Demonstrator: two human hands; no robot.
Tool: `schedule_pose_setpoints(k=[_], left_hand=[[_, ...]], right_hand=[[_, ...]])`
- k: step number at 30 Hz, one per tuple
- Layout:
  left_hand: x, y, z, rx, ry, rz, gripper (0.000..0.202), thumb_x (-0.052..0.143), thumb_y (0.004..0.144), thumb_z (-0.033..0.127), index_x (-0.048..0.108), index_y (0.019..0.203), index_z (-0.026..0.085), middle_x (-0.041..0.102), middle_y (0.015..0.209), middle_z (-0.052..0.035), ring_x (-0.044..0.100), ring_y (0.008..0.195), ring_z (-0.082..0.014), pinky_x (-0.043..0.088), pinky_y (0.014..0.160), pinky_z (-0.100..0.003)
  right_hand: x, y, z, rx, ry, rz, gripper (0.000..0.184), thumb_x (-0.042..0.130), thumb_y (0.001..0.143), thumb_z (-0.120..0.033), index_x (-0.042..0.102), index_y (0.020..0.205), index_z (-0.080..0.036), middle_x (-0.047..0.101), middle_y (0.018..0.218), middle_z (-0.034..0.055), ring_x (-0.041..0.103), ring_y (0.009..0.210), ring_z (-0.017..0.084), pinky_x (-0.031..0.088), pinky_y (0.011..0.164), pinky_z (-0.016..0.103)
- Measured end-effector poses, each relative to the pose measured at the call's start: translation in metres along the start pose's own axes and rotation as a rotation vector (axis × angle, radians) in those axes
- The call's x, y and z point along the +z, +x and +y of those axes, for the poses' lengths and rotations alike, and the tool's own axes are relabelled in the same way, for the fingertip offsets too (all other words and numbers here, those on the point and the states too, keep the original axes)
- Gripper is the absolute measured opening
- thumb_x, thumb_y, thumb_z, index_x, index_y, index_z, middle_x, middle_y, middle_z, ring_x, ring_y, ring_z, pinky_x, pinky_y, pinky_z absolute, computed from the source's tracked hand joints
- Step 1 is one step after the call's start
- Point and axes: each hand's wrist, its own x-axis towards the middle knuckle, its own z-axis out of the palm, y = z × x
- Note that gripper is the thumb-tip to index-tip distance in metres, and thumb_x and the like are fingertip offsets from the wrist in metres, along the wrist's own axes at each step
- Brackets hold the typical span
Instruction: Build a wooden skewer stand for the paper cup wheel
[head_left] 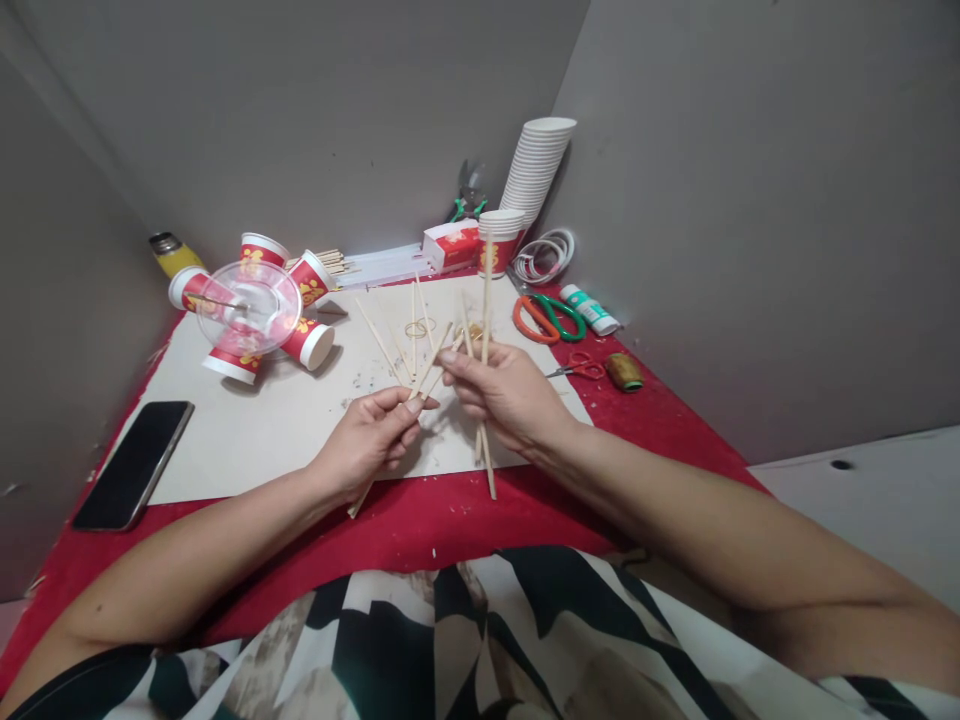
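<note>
My left hand [375,435] is closed around slim wooden sticks [360,498], pinching them between thumb and fingers. Beside it, my right hand [514,398] grips other wooden sticks [488,290] that stand nearly upright and stick out below the palm. Its fingertips come close to the upper part of the left hand's sticks; whether they touch, I cannot tell. Behind the hands, more loose sticks [377,339] lie on the pale board [247,460], near thin yellowish rubber bands [417,328].
Left: red paper cups [307,340] joined around a clear plastic disc [251,310], a phone [135,465] and a yellow bottle [175,255]. Right: scissors [536,318], small scissors [586,366], a thread spool [624,372], a tube [591,310], coiled cord [546,257]. Stacked cups [536,165] stand behind.
</note>
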Motion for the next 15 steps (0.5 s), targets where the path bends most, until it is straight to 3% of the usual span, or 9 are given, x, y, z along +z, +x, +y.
schedule_pose_setpoints(k=[4,7,9,12,15], left_hand=[[0.003,-0.006,0.002,-0.011,-0.012,-0.024,0.027,0.069,0.085,0.039,0.067,0.096,0.015,0.041,0.05,0.0087,0.025,0.038,-0.0004,0.018,0.036,-0.012],[0.004,-0.006,0.001,0.007,-0.017,-0.006,0.027,0.072,0.082,0.037,0.067,0.093,0.014,0.046,0.052,0.0071,0.027,0.038,-0.0006,0.018,0.036,-0.013],[0.003,-0.003,0.0,0.025,-0.018,0.028,0.027,0.073,0.081,0.036,0.066,0.093,0.013,0.051,0.055,0.0053,0.03,0.038,-0.001,0.018,0.035,-0.013],[0.003,-0.001,-0.001,0.015,-0.032,0.052,0.027,0.074,0.08,0.036,0.064,0.091,0.013,0.054,0.056,0.0044,0.033,0.038,-0.0019,0.019,0.034,-0.013],[0.004,-0.002,-0.001,0.004,-0.056,0.03,0.026,0.073,0.081,0.036,0.06,0.084,0.014,0.052,0.054,0.0057,0.03,0.037,-0.0011,0.019,0.036,-0.013]], right_hand=[[-0.019,0.012,-0.034,-0.225,0.081,0.188,0.009,0.072,0.077,-0.019,0.064,0.075,-0.013,0.05,0.056,-0.0063,0.026,0.037,0.0,0.017,0.032,0.013],[-0.03,0.014,-0.046,-0.273,0.112,0.243,0.012,0.068,0.081,-0.022,0.064,0.074,-0.013,0.051,0.057,-0.0059,0.026,0.037,0.0,0.018,0.032,0.013],[-0.028,0.008,-0.036,-0.224,0.097,0.211,0.018,0.07,0.08,-0.03,0.065,0.076,-0.013,0.051,0.057,-0.0057,0.026,0.037,0.0,0.016,0.032,0.014],[-0.013,-0.006,-0.003,-0.026,-0.003,0.069,0.033,0.081,0.067,-0.041,0.064,0.073,-0.015,0.051,0.053,-0.0064,0.028,0.036,0.002,0.019,0.033,0.017],[0.003,-0.014,0.019,-0.019,-0.106,-0.096,0.032,0.083,0.063,-0.04,0.065,0.069,-0.014,0.057,0.055,-0.0036,0.04,0.043,0.004,0.029,0.039,0.018]])
